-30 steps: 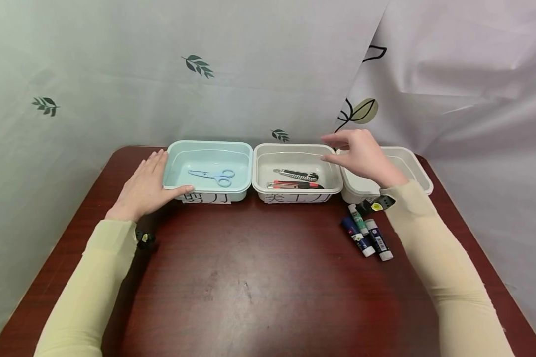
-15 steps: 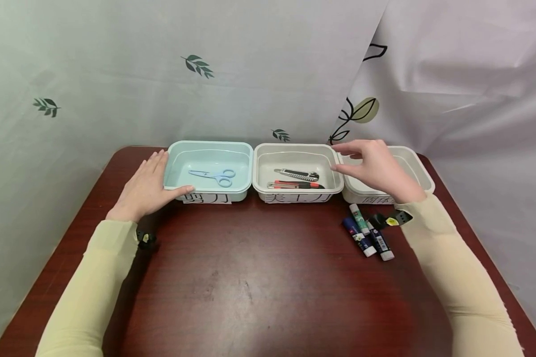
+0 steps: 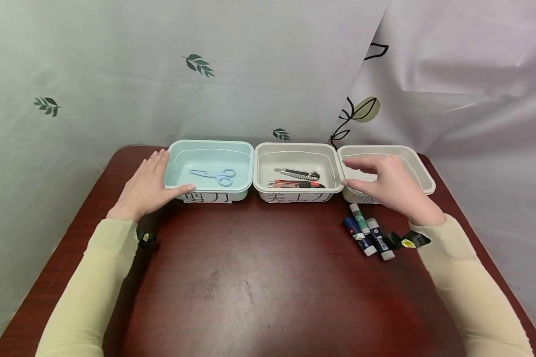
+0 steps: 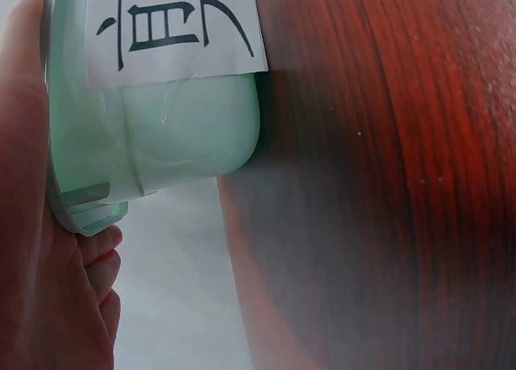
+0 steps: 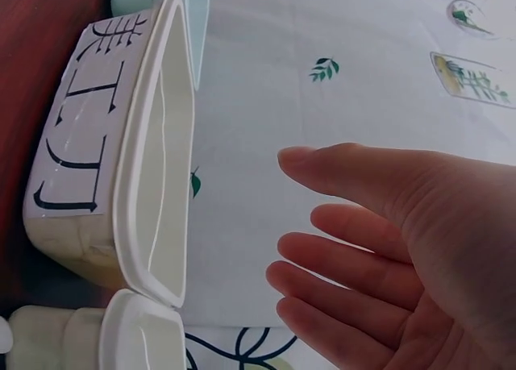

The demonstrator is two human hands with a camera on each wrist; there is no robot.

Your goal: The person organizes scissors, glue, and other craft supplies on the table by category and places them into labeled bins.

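Pale blue tub [image 3: 214, 156], front label [image 3: 207, 198]: reads 剪刀; the left wrist view shows 剪 only in part. Middle tub [image 3: 290, 154], white sign [image 3: 300, 197]: reads 美工刀, confirmed in the right wrist view. Right-hand tub [image 3: 415, 168], paper strip [image 3: 369, 200]: partly hidden, not fully legible. Glue sticks [image 3: 359, 237]: print too small to read

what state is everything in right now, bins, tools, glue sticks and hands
Blue bin: uncovered, upright, scissors inside
Middle bin: uncovered, upright, utility knives inside
Right bin: uncovered, upright, inside partly hidden
Scissors: lying flat, blades apparently closed
Utility knives: lying down, blade extension unclear
Glue sticks: lying on table, caps apparently on
Left hand: rests on blue bin's rim
Right hand: empty, thumb and fingers apart
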